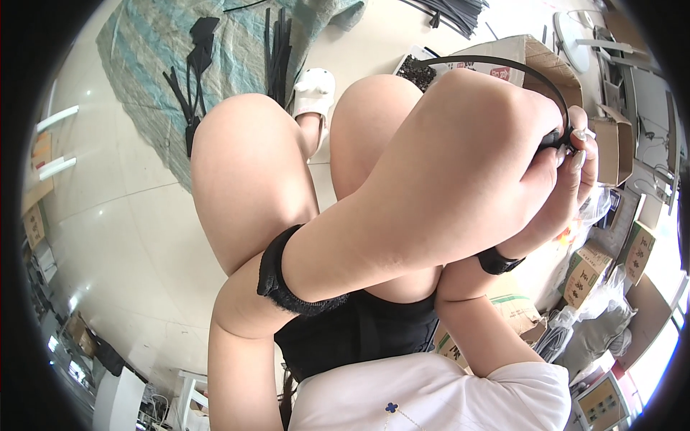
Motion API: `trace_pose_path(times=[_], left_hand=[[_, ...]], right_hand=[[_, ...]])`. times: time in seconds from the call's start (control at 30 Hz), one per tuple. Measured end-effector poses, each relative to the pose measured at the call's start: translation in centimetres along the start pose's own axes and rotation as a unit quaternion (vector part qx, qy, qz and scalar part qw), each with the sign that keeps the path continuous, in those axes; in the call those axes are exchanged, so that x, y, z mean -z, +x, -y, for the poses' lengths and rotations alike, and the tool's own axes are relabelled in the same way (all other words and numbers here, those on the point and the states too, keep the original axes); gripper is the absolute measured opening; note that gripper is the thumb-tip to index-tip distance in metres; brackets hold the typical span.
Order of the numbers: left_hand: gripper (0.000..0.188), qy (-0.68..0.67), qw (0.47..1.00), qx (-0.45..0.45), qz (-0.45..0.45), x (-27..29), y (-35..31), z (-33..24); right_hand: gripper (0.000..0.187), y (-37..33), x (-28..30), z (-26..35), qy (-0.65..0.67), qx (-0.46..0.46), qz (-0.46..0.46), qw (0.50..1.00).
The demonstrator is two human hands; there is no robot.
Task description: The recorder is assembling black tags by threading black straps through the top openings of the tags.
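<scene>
Both of my hands are together at the upper right, level with my knees. My left hand (pixel 514 118) is closed round a black piece at the end of a thin black strap (pixel 540 75); most of that piece is hidden by the hand. Beside it, my right hand (pixel 586 161) pinches the same black end between thumb and fingertips. From there the strap arches up and over my left hand to the left. What the fingertips press on is too small to make out.
A blue-green striped woven sheet (pixel 147 86) lies on the floor, with a bundle of black straps (pixel 279 61) and black strapped pieces (pixel 203 39) on it. More black strips (pixel 460 13) lie beyond. An open carton (pixel 535 54) and a tub of small black parts (pixel 415 72) stand near my hands.
</scene>
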State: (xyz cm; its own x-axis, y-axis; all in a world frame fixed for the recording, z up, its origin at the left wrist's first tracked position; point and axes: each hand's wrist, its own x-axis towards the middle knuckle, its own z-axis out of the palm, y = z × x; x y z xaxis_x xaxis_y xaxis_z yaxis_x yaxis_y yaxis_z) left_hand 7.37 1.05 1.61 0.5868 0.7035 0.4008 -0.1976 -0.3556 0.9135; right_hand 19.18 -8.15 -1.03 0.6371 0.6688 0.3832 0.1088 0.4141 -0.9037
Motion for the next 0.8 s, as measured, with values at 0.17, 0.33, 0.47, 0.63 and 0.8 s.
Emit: trace_pose_path(times=[0.17,0.33,0.47,0.63,0.8], left_hand=[[0.013,0.023,0.999,-0.012,0.024,0.4,0.0,0.1],[0.013,0.029,0.999,-0.024,0.004,0.1,-0.1,0.1],[0.013,-0.004,1.000,-0.001,-0.003,-0.3,-0.2,0.1],[0.014,0.012,1.000,0.008,-0.001,0.2,-0.2,0.3],[0.012,-0.034,0.998,0.033,-0.037,-0.6,0.0,0.3]], right_hand=[[0.014,0.1,-0.6,0.2,-0.007,0.016,0.012,1.000],[0.012,0.2,-1.3,-0.2,-0.013,0.033,0.001,0.999],[0.016,0.3,-1.5,-0.4,0.023,0.049,-0.021,0.998],[0.017,0.4,-1.3,-1.1,0.009,0.056,-0.005,0.998],[0.015,0.4,-1.0,-0.2,-0.111,0.085,-0.025,0.990]])
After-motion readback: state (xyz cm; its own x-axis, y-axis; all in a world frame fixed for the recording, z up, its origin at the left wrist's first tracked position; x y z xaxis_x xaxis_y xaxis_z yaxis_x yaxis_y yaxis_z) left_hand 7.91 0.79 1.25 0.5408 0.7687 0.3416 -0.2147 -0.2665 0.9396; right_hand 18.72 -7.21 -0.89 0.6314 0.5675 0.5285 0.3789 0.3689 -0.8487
